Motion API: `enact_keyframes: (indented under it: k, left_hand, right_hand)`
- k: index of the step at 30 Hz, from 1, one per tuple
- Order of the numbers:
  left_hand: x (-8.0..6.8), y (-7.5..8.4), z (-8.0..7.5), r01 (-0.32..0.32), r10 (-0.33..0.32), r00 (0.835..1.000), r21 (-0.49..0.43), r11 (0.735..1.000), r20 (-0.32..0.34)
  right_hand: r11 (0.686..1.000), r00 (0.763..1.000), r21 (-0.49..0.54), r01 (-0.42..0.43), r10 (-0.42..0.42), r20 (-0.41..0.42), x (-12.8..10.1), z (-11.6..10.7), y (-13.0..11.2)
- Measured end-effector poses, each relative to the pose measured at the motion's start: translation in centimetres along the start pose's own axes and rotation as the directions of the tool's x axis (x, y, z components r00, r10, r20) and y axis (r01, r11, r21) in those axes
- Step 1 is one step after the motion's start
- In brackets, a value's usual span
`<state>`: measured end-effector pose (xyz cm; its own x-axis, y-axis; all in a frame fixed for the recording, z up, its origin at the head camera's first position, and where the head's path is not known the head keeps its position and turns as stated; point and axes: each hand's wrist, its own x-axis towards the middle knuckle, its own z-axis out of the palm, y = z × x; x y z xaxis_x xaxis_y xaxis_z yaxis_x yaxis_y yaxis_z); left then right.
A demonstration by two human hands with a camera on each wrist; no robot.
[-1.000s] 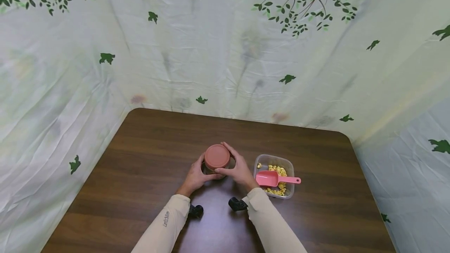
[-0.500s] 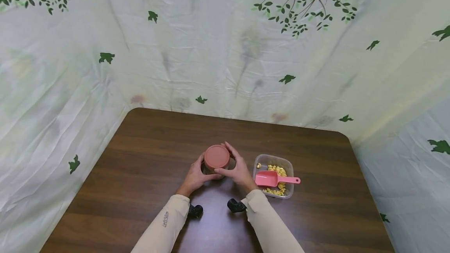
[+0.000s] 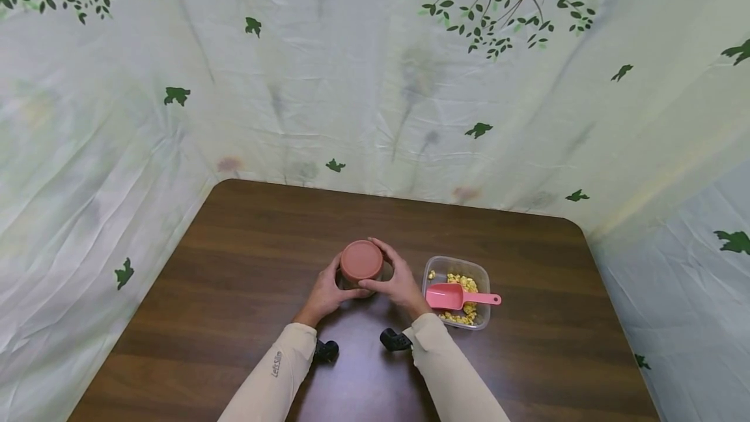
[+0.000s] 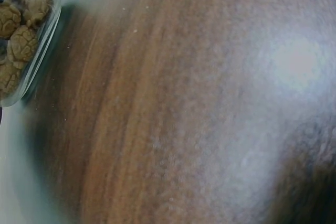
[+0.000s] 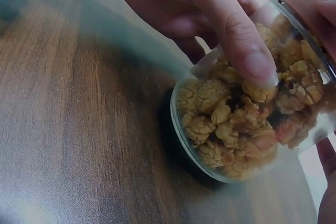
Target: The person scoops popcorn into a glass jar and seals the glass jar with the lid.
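Observation:
A clear jar [image 5: 231, 135] of caramel popcorn [image 5: 210, 98] is topped by a round terracotta-pink lid [image 3: 361, 260]. In the head view my left hand [image 3: 324, 293] grips its side from the left, and the right wrist view has the left thumb [image 5: 252, 59] pressed to the clear wall. My right hand [image 3: 402, 286] curls round the lid from the right, thumb in front and fingers on the far edge. The left wrist view catches only the popcorn-filled base of the jar [image 4: 39, 56]; no hand shows clearly there.
Right of the right hand stands a clear plastic container [image 3: 484, 319] with loose popcorn [image 3: 467, 284]. A pink scoop [image 3: 446, 297] lies across it, its handle over the right rim. The brown wooden table [image 3: 234, 259] ends at a leaf-printed cloth backdrop [image 3: 375, 83].
The right hand's fingers shift slightly along the lid's far edge, away and back. Jar, left hand, container and scoop keep their places.

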<state>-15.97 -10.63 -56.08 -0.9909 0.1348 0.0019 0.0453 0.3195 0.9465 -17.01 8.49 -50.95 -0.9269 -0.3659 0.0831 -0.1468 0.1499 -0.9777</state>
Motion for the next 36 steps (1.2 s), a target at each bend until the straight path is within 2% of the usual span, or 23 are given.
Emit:
enact_keyframes:
  k: [2,5,9,13,17,24,33,36]
  left_hand:
    - [0.0,0.0,0.0,0.002,-0.002,1.000,0.003,1.000,-0.001]
    - [0.0,0.0,0.0,0.002,-0.002,1.000,0.003,1.000,-0.002]
    - [0.0,0.0,-0.1,0.004,-0.004,1.000,0.006,1.000,0.002]
    - [0.0,-0.1,-0.1,-0.009,0.009,1.000,0.017,1.000,0.007]
    - [0.0,-0.2,-0.2,-0.018,0.018,1.000,0.021,1.000,0.004]
    - [0.0,-0.2,0.0,-0.021,0.021,1.000,0.001,1.000,-0.005]
    - [-0.1,-0.2,0.0,-0.002,0.002,1.000,0.005,1.000,-0.008]
    - [-0.1,-0.2,0.0,-0.008,0.008,1.000,0.006,1.000,-0.004]
  right_hand:
    - [1.000,1.000,0.015,-0.010,0.011,-0.005,0.0,0.1,0.1]
    - [1.000,1.000,0.015,-0.024,0.024,0.003,-0.3,0.0,-1.5]
    - [0.999,0.999,-0.020,-0.039,0.038,-0.021,-0.5,0.2,-2.3]
    - [0.999,0.999,-0.037,-0.021,0.019,-0.049,-0.5,0.6,-2.6]
    - [0.999,1.000,-0.044,-0.015,0.014,-0.027,-0.6,0.5,-2.6]
    - [0.999,0.998,0.033,0.001,-0.003,0.063,-0.2,-0.4,-1.9]
    - [0.999,0.999,-0.016,-0.042,0.042,0.003,-0.1,0.0,-2.4]
    - [0.998,0.998,-0.014,-0.055,0.055,0.014,-0.1,0.0,-2.5]
